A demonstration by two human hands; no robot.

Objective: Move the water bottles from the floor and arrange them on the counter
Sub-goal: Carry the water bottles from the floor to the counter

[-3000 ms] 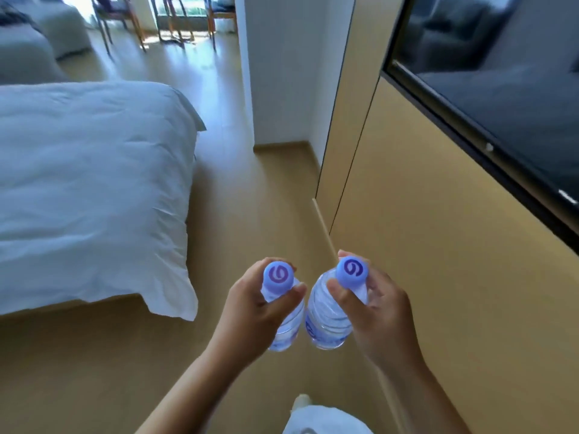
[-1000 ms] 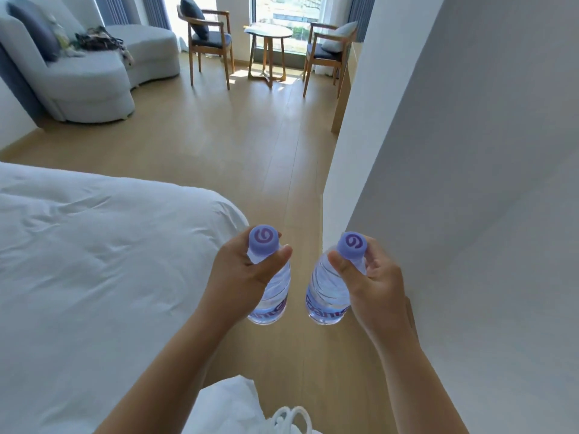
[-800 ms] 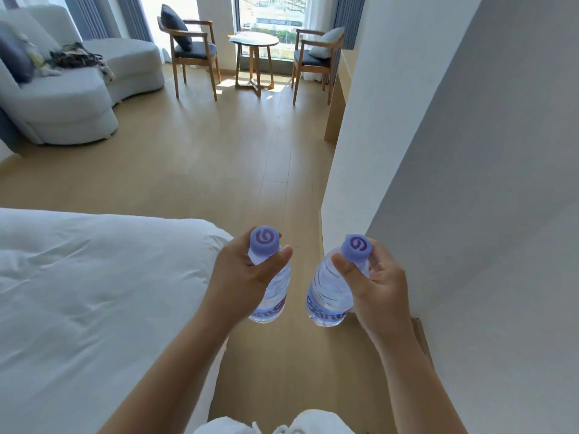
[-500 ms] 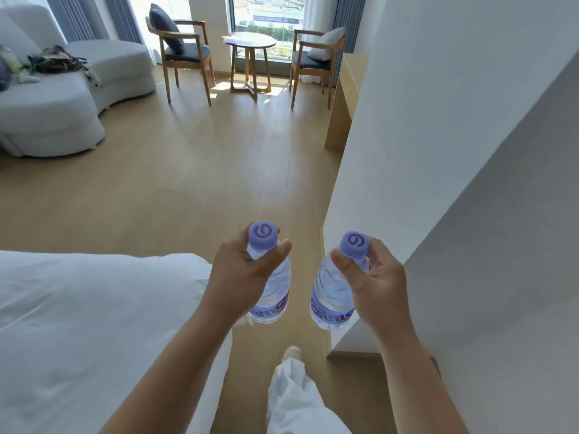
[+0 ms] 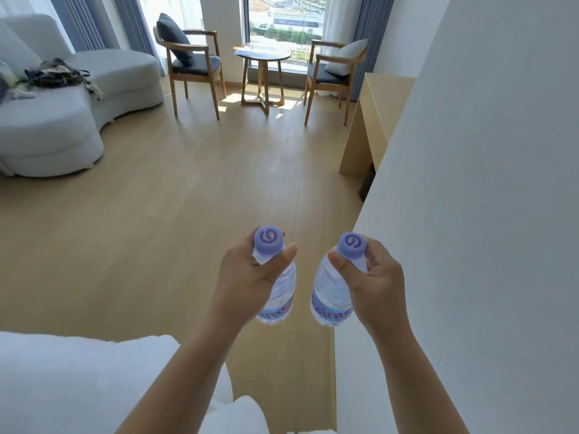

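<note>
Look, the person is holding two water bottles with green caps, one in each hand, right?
Not quite. The head view shows purple caps, not green. The left hand grips one bottle and the right hand grips the other bottle, one in each hand, as you said.

Bright daylight from the window (image 5: 283,23); edges bend, wide-angle.

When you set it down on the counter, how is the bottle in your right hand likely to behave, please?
The right-hand bottle looks full, so probably heavy for its size. Its thin clear wall may flex. Tall and narrow, it could tip if set down tilted.
</note>
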